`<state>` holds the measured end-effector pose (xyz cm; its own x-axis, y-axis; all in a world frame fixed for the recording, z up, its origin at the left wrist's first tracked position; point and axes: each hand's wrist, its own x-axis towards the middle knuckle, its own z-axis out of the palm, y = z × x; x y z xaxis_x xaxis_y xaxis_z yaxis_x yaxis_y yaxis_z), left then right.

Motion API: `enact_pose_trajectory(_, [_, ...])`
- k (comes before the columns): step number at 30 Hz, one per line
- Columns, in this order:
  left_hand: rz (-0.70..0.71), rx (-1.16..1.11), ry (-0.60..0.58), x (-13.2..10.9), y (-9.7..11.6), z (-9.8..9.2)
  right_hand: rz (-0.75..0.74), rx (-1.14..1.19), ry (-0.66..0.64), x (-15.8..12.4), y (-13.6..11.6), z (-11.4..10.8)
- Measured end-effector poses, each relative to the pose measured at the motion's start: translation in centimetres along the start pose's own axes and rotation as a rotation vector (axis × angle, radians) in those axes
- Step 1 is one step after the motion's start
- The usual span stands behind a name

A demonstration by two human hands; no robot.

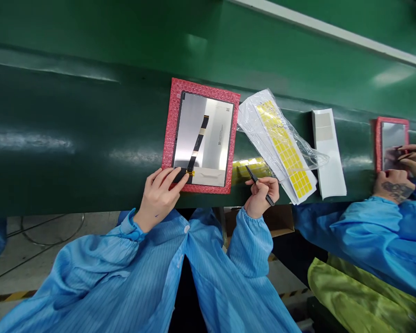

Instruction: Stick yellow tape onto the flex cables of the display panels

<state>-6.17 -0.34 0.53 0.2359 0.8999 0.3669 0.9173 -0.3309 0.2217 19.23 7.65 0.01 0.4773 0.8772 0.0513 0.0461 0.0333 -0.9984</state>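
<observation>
A display panel [213,138] lies back side up on a pink bubble-wrap sheet [204,86]. A dark flex cable [198,142] runs slantwise over its silvery back, with a small amber tab [190,173] at the cable's lower end. My left hand [162,195] rests its spread fingertips on the panel's lower left corner, beside that tab. In my right hand [262,195] is a pair of black tweezers [253,175], tips pointing up and left, away from the panel. Beneath the tips lies a clear-backed strip of yellow stickers [240,172].
Right of the panel, white sheets with yellow stickers [291,159] lie partly under a clear plastic bag [307,150]. Farther right is a white stack [333,162]. A co-worker's hands [395,185] work at another pink-wrapped panel [391,136]. The green table's [72,185] front edge is near me.
</observation>
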Motion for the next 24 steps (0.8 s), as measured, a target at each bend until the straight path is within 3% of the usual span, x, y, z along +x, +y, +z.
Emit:
enact_pose_trajectory(5, [-0.313,-0.039,0.066,2.2,-1.9,0.0,0.005,0.053,0.000,0.1,0.0,-0.1])
enact_pose_trajectory(9, [-0.487,0.150,-0.067,5.6,-2.9,0.6,0.016,0.077,0.002,0.1,0.1,-0.1])
enact_pose_trajectory(13, [-0.520,0.090,-0.176,7.2,-3.3,0.7,0.004,0.071,0.008,0.1,0.1,-0.1])
enact_pose_trajectory(16, [-0.590,-0.247,-0.115,7.2,-3.9,0.2,0.007,0.088,0.010,0.1,0.1,-0.2])
enact_pose_trajectory(20, [-0.899,-0.997,-0.028,7.6,-4.3,0.0,0.011,0.123,-0.001,0.2,0.3,-0.4])
enact_pose_trajectory(22, [-0.966,-1.182,-0.015,8.3,-4.1,0.2,0.013,0.132,-0.003,0.2,0.4,-0.5])
enact_pose_trajectory(24, [-0.938,-1.215,-0.010,9.1,-3.9,0.3,0.014,0.135,-0.002,0.3,0.4,-0.5])
